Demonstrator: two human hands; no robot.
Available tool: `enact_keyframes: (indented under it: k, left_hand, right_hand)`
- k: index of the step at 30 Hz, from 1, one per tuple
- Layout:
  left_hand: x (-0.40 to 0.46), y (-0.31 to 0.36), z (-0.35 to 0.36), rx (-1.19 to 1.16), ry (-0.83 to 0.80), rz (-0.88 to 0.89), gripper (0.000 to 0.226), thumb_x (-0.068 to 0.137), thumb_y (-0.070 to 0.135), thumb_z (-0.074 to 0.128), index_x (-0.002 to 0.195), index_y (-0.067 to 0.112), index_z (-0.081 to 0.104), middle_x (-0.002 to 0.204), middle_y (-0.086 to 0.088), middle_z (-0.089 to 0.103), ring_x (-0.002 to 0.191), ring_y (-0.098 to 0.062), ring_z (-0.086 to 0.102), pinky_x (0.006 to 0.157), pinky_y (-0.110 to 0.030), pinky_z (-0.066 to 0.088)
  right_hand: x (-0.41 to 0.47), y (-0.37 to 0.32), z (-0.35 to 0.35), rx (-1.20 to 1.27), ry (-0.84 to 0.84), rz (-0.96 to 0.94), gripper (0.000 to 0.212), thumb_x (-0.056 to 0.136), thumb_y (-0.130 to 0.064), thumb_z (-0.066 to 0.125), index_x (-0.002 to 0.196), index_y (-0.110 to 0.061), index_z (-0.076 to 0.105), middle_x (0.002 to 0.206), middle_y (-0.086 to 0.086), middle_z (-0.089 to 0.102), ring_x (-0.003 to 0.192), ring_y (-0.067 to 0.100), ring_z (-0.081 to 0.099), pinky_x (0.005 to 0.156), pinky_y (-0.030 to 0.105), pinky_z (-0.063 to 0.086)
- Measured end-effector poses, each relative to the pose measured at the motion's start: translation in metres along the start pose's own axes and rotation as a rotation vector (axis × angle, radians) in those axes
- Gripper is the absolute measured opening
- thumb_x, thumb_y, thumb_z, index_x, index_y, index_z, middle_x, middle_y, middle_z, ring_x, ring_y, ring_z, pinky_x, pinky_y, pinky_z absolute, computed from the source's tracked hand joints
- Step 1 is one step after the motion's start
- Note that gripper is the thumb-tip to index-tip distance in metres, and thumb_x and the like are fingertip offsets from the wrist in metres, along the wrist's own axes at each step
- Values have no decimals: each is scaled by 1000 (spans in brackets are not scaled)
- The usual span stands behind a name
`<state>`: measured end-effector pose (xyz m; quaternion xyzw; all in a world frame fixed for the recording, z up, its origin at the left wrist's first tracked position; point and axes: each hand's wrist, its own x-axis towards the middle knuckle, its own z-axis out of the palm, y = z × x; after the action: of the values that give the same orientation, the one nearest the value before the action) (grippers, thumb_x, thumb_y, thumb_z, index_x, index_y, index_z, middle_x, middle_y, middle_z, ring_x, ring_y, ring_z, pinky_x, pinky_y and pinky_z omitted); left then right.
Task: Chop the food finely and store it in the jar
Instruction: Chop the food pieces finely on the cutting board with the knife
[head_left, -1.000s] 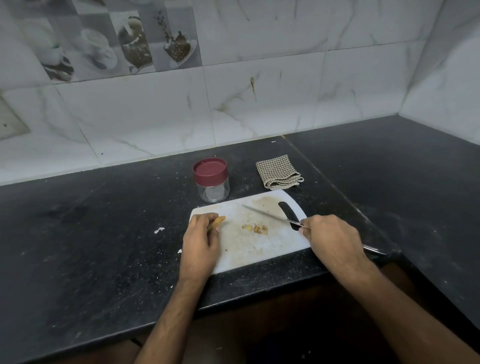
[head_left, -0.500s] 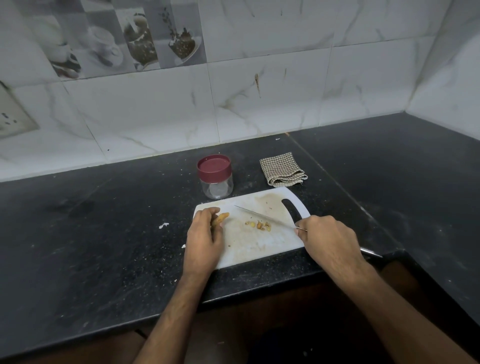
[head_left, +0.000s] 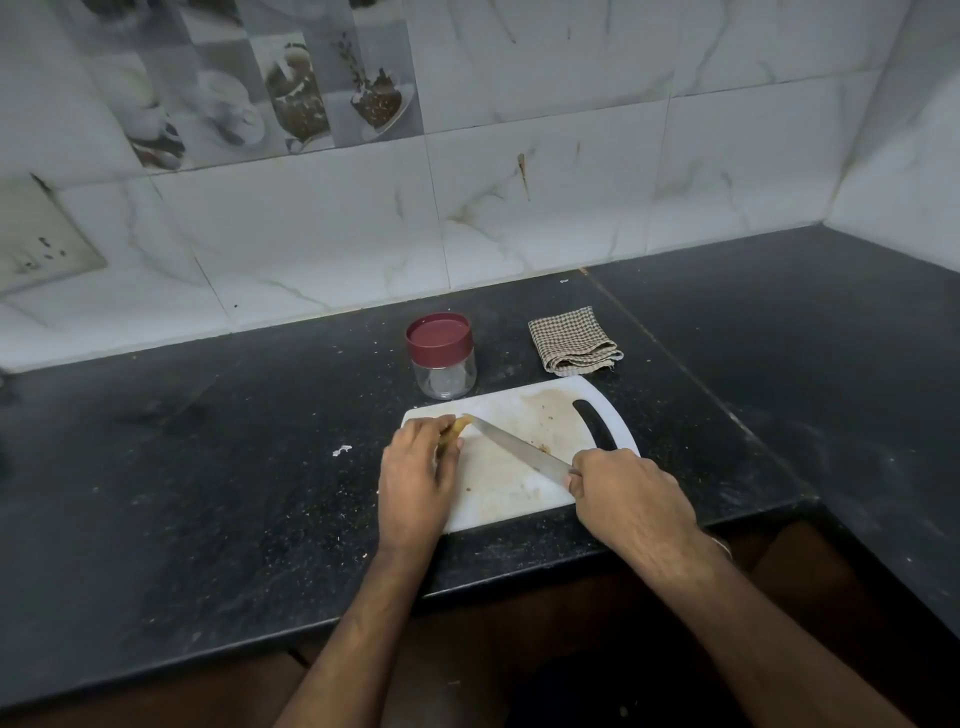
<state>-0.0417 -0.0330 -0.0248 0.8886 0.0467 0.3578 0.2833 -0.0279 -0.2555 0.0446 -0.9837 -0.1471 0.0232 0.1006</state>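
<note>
Left grip pins food; right grip angles knife.

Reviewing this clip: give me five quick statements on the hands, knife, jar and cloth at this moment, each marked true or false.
1. The right hand grips the knife. True.
2. The jar stands open, its lid off. False: the red lid is on it.
3. The left hand holds a piece of food on the cutting board. True.
4. The checked cloth lies on the board. False: it lies on the counter behind it.
5. The knife tip points at the cloth. False: it points at the food.
</note>
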Motion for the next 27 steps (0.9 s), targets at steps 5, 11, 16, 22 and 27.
enact_keyframes:
  k: [5,11,16,22,27]
  left_hand:
    - [1,5,0,-15,-86,-85,33,95,24,70,127,16,63,108,3,72,96,-13,67,87,-37,56]
    - [10,4,0,-91,-238,-293,35,92,36,74,119,15,69,95,8,70,85,-7,66,82,-32,58]
    - [21,-4,-21,-53,-169,-389,28,99,26,63,125,15,65,97,7,70,77,-6,69,73,-22,55]
    - [16,0,-20,-24,-357,-261,34,93,26,74,126,20,68,112,8,66,84,0,62,69,-7,41]
    - [16,7,1,-126,-442,-297,52,85,36,81,131,20,63,99,10,64,82,-1,57,74,-15,44]
  right_hand:
    - [4,1,-1,125,15,8,22,107,-35,39,105,-21,55,82,-4,58,74,13,57,63,32,46]
    - [-1,-5,7,215,-70,-53,15,106,-25,38,99,-17,49,79,-2,58,62,11,57,49,25,38]
    - [-5,-11,10,441,-201,-74,25,105,-23,37,126,-13,46,94,1,63,36,9,58,43,23,46]
    - [-9,-18,16,421,-183,-95,23,104,-22,40,125,-16,50,89,1,64,44,12,60,42,21,48]
    - [-10,-14,16,347,-144,-88,21,104,-23,42,122,-17,51,85,-3,61,54,7,57,44,19,46]
